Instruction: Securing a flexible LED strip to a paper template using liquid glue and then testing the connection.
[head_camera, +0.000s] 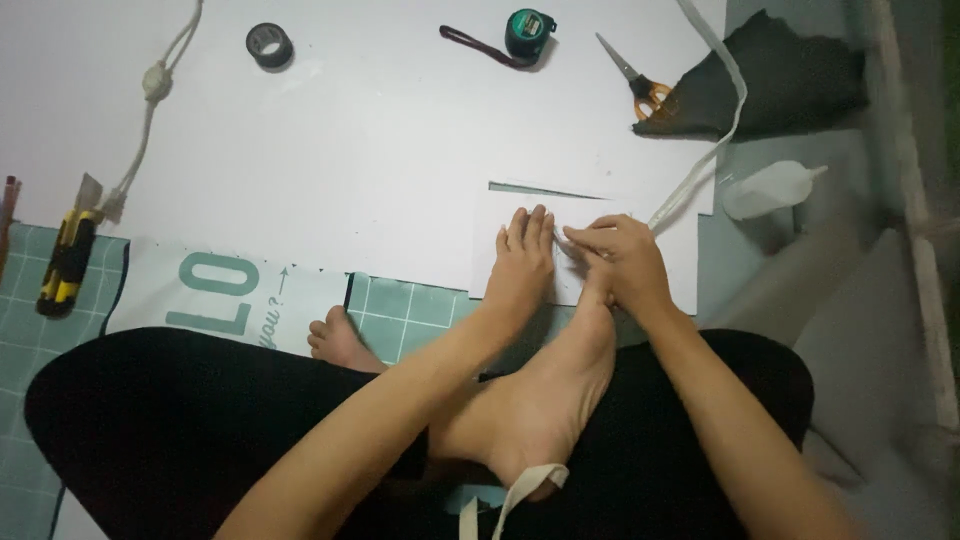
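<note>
The person sits cross-legged on the floor, black trousers filling the lower view, one bare foot crossed under the forearms. The left hand (522, 255) lies flat, fingers straight and together, its grip open, pressing down on a small white rectangular sheet of paper (500, 225) just beyond the knees. The right hand (612, 255) sits right beside it, touching it, fingertips pinched closed on something thin at the sheet's face; what it holds is too small to make out. A narrow dark slit runs along the sheet's far edge where it meets the large white board (380, 130) beneath.

That board spreads wide and mostly bare ahead of the hands, leaving open room between them and the tools along the far edge: a dark roll of tape (269, 45), a green round tape measure with a dark red strap (527, 33), and orange-handled scissors (637, 82) lying at the corner of a dark grey piece of fabric (780, 75). A white flat strap (720, 110) trails from the top edge down to the right hand. A knotted white rope (155, 85) runs down the left side to a yellow-and-black utility knife (65, 262).

Nearer the knees, a pale printed sheet with large teal letters (215, 295) overlaps a teal gridded cutting mat (410, 310). A clear plastic bottle with a nozzle (770, 188) lies off to the right
</note>
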